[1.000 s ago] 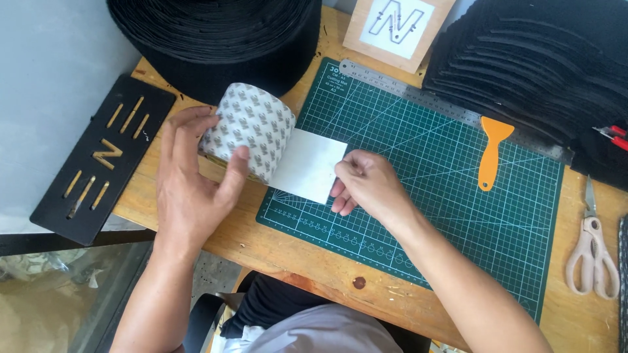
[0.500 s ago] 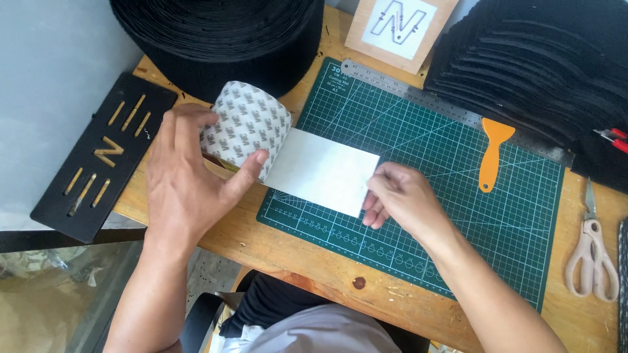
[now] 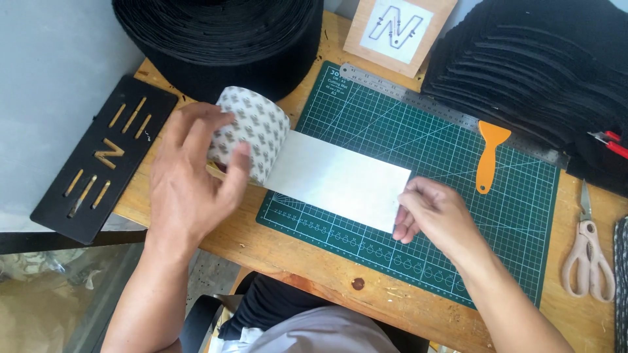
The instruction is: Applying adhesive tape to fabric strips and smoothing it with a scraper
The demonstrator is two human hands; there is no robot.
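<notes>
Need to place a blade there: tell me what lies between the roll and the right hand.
In the head view, only the pulled-out white strip spans from the patterned roll to the right hand, lying over the green cutting mat.

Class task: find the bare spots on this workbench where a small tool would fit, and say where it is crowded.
Free: the green cutting mat between the white strip and orange scraper, and right of the scraper. Crowded: the back edge, with the black roll and stacked black pieces.

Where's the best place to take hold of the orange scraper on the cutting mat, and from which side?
Grip the orange scraper by its narrow handle, the lower end that points toward the person. It lies flat on the green cutting mat, wide blade toward the steel ruler. Coming from above with the right hand, the nearer one, looks easiest.
</notes>
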